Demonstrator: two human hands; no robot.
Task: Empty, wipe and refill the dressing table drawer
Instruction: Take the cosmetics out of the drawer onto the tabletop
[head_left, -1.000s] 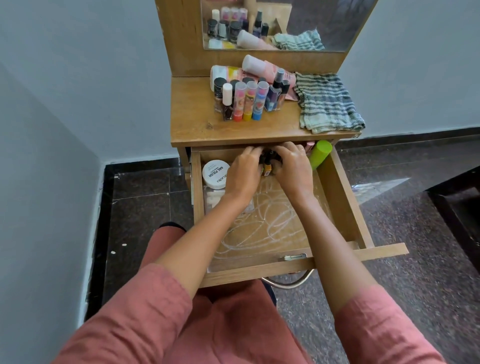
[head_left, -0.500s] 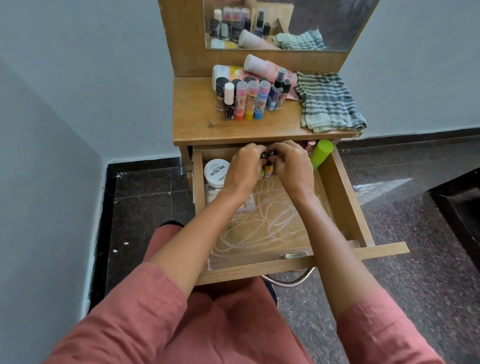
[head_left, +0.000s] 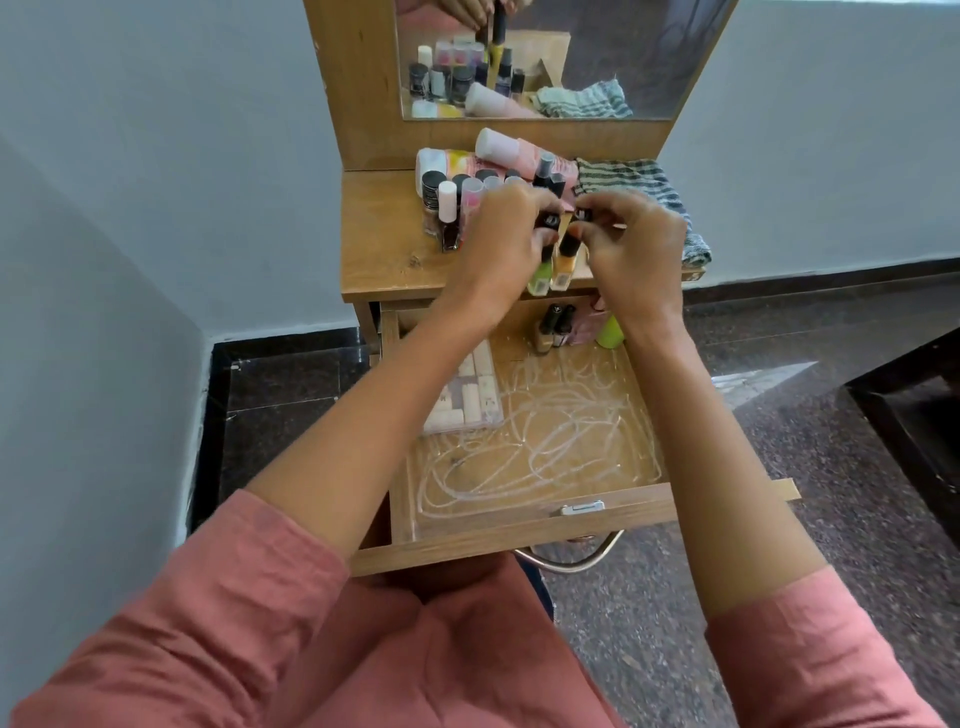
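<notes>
The wooden drawer (head_left: 519, 535) is pulled open, its floor marked with white scribbles. My left hand (head_left: 501, 249) and my right hand (head_left: 636, 254) are raised together above the tabletop's front edge, gripping a bunch of small nail polish bottles (head_left: 553, 265) between them; a green one and an orange one hang below my fingers. At the drawer's back stand two dark-capped bottles (head_left: 553, 327), a pink item and a green tube (head_left: 610, 330). A flat compartment box (head_left: 470, 395) lies at the drawer's left, partly under my left forearm.
On the tabletop (head_left: 379, 249) stand several bottles and tubes (head_left: 452, 202), with pink tubes lying behind them. A striped cloth (head_left: 639, 192) lies at the right. The mirror (head_left: 649, 57) rises behind. A dark floor surrounds the table; a metal chair rail (head_left: 571, 564) is under the drawer front.
Both hands have lifted out of the back of the drawer with a bunch of nail polish bottles, up to the tabletop's edge. My view has moved closer.
</notes>
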